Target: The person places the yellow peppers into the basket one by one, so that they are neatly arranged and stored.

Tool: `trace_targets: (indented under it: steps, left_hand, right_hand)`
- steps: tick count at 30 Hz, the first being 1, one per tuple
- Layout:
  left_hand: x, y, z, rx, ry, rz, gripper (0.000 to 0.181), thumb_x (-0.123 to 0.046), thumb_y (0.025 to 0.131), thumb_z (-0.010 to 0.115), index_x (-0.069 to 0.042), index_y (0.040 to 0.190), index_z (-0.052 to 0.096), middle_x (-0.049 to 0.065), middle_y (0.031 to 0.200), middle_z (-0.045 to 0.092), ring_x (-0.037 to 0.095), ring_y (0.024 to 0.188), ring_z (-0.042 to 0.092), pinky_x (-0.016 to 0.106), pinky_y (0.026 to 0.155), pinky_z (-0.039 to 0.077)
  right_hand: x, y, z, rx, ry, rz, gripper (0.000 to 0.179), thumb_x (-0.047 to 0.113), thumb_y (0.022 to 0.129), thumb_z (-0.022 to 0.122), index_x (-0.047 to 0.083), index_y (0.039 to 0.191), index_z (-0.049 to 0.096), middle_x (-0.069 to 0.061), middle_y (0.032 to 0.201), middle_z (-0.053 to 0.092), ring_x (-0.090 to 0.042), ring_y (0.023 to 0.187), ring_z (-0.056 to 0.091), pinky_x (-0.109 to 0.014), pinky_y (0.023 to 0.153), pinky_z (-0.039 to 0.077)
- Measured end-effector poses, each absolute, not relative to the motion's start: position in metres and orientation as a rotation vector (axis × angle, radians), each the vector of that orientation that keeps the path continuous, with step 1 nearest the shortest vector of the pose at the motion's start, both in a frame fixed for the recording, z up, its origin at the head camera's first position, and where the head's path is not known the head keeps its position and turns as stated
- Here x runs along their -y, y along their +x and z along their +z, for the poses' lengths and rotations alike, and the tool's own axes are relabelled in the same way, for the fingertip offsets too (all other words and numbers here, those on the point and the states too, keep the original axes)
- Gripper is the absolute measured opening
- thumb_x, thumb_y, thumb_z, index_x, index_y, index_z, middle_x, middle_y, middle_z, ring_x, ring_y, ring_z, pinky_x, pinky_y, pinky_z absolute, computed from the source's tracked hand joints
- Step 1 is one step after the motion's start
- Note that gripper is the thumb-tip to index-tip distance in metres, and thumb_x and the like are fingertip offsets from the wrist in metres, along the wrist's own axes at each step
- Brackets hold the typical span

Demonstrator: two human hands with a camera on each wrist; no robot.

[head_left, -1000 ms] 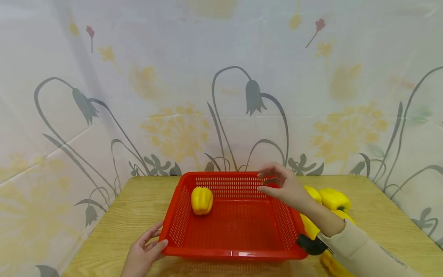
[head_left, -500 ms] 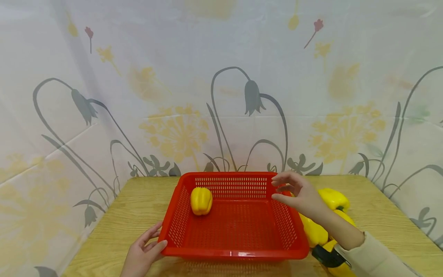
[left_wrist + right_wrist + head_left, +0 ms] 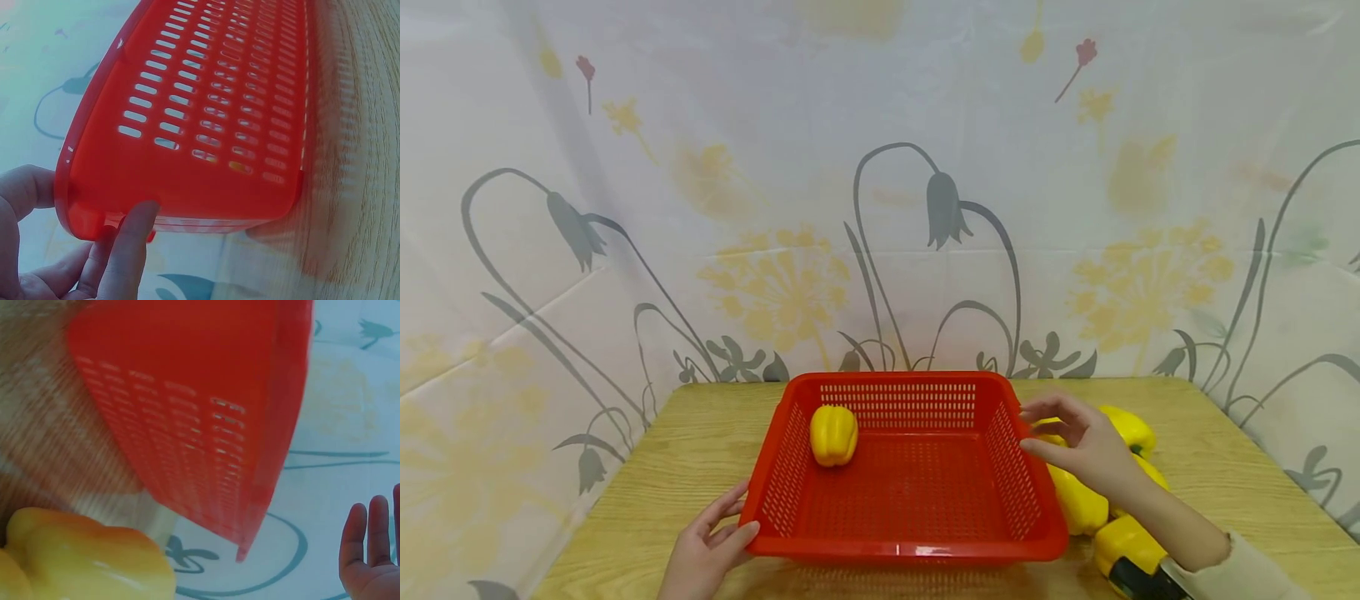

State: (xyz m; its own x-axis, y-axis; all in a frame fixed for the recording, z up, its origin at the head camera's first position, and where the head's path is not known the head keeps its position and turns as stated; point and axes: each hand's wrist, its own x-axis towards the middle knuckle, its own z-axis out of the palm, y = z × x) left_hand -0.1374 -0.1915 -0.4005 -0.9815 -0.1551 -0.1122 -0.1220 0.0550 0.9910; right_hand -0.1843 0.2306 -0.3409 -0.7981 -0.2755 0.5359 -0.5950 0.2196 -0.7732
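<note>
My left hand (image 3: 700, 550) grips the near-left corner of a red plastic basket (image 3: 880, 549). In the left wrist view the thumb and fingers (image 3: 128, 256) lie on either side of the rim. One yellow bell pepper (image 3: 833, 436) sits inside, at the far left. Just off the basket's right rim hovers my right hand (image 3: 1090, 450), above the peppers there, its fingers loosely bent and nothing held. Beneath it lies a yellow bell pepper (image 3: 1081, 504), partly hidden by the hand; another yellow pepper (image 3: 94, 562) surface fills the lower left of the right wrist view.
Several yellow bell peppers lie bunched right of the basket, including a rear pepper (image 3: 1129, 431) and a near pepper (image 3: 1126, 542) partly covered by a black wrist strap (image 3: 1138, 579). The wooden table (image 3: 1232, 483) ends at a flower-patterned cloth (image 3: 880, 208) behind.
My right hand has moved right and down, from over the basket's interior to beyond its right rim, above the peppers. The left hand and the pepper in the basket have stayed put.
</note>
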Motion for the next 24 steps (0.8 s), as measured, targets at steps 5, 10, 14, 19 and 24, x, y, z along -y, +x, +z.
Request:
trace_targets:
  steps: [5, 10, 14, 19, 24]
  left_hand:
    - [0.192, -0.137, -0.401, 2.265, 0.299, -2.121, 0.058, -0.006, 0.085, 0.066, 0.002, 0.137, 0.042, 0.018, 0.118, 0.046, 0.024, 0.090, 0.061, 0.040, 0.070, 0.055]
    - [0.193, -0.138, -0.402, 2.283, 0.291, -2.101, 0.058, -0.007, 0.085, 0.067, 0.001, 0.137, 0.043, 0.018, 0.118, 0.047, 0.024, 0.089, 0.061, 0.039, 0.070, 0.056]
    - [0.193, -0.138, -0.402, 2.284, 0.288, -2.096, 0.057, -0.007, 0.085, 0.067, 0.001, 0.137, 0.043, 0.018, 0.118, 0.047, 0.024, 0.089, 0.061, 0.039, 0.069, 0.056]
    - [0.193, -0.138, -0.402, 2.285, 0.287, -2.090, 0.057, -0.007, 0.085, 0.067, 0.001, 0.136, 0.043, 0.018, 0.118, 0.047, 0.024, 0.089, 0.061, 0.039, 0.070, 0.056]
    - [0.193, -0.138, -0.402, 2.289, 0.293, -2.091, 0.057, -0.008, 0.085, 0.067, 0.001, 0.136, 0.044, 0.018, 0.119, 0.047, 0.023, 0.089, 0.061, 0.038, 0.070, 0.056]
  right_hand:
    - [-0.239, -0.181, -0.348, 2.225, 0.783, 1.596, 0.033, -0.013, 0.078, 0.066, -0.006, 0.107, 0.054, -0.001, 0.100, 0.060, -0.016, 0.090, 0.059, -0.021, 0.075, 0.052]
    - [-0.248, -0.178, -0.355, 2.219, 0.769, 1.595, 0.031, -0.015, 0.077, 0.065, -0.008, 0.105, 0.053, 0.001, 0.099, 0.060, -0.011, 0.089, 0.059, -0.021, 0.074, 0.052]
    - [-0.254, -0.174, -0.361, 2.245, 0.751, 1.578, 0.030, -0.015, 0.078, 0.064, -0.007, 0.105, 0.054, 0.001, 0.099, 0.060, -0.010, 0.088, 0.059, -0.021, 0.074, 0.052]
    - [-0.260, -0.167, -0.367, 2.310, 0.680, 1.520, 0.029, -0.010, 0.079, 0.066, -0.003, 0.105, 0.055, 0.001, 0.099, 0.060, -0.012, 0.089, 0.059, -0.022, 0.074, 0.052]
    - [-0.266, -0.161, -0.375, 2.342, 0.636, 1.443, 0.029, -0.009, 0.078, 0.068, -0.004, 0.104, 0.056, -0.005, 0.099, 0.059, -0.011, 0.089, 0.059, -0.022, 0.074, 0.052]
